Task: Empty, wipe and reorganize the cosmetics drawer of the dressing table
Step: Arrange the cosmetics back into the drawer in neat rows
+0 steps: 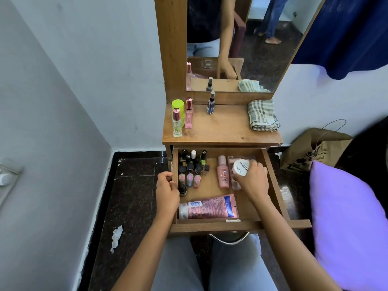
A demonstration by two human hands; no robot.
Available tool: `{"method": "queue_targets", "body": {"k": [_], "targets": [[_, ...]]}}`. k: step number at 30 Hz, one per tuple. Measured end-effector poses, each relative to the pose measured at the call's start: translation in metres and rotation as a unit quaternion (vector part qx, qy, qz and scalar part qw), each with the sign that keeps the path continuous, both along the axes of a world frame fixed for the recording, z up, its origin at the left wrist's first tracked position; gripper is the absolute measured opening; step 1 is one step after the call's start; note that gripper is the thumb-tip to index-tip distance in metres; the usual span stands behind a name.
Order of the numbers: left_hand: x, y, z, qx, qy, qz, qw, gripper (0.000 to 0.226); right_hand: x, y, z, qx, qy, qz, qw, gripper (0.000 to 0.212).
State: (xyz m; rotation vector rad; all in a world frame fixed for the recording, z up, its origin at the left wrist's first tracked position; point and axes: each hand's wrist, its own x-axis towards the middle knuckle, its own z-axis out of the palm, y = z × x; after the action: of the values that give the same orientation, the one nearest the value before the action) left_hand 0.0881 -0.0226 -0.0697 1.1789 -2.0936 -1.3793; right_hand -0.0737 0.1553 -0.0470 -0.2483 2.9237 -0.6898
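Drawer (pixel 199 227) is sitting pulled out, mostly full, so I am only starting. My left hand (pixel 167 190) is gripping its side; my right hand (pixel 254 181) is curling round a white jar (pixel 241 168). Cloth (pixel 262 116) is waiting on top.

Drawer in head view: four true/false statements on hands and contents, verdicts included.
The right hand holds a white round jar in the open drawer. True.
The left hand holds the checked cloth. False: it grips the drawer's left wall; the cloth lies folded on the tabletop.
The pink tube lies flat at the drawer's front. True.
The drawer is empty. False: nail polish bottles and more remain inside.
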Motion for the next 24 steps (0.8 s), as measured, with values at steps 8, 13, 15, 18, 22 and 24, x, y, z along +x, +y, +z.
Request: {"method": "queue_targets", "body": {"k": [8, 13, 15, 18, 22, 24], "targets": [[0.000, -0.001, -0.001, -0.004, -0.006, -0.002, 1.000, 0.027, -0.020, -0.005, -0.009, 0.029, -0.017, 0.002, 0.999, 0.054], [0.000, 0.000, -0.002, 0.002, -0.017, -0.002, 1.000, 0.028, -0.018, -0.009, -0.001, 0.045, -0.020, -0.017, 0.999, 0.039], [0.000, 0.000, -0.002, 0.003, -0.016, -0.001, 1.000, 0.028, -0.010, -0.010, 0.010, 0.088, -0.033, -0.004, 0.996, 0.040], [0.000, -0.001, -0.002, -0.003, -0.013, -0.001, 1.000, 0.027, 0.007, -0.025, 0.048, 0.042, -0.060, 0.101, 0.992, 0.020], [0.000, 0.000, 0.000, 0.002, -0.010, -0.001, 1.000, 0.027, 0.000, -0.076, 0.104, -0.177, -0.047, 0.198, 0.963, 0.036], [0.001, 0.000, 0.001, 0.005, -0.013, -0.001, 1.000, 0.027, -0.017, -0.104, 0.116, -0.196, -0.006, 0.236, 0.952, 0.053]]}}
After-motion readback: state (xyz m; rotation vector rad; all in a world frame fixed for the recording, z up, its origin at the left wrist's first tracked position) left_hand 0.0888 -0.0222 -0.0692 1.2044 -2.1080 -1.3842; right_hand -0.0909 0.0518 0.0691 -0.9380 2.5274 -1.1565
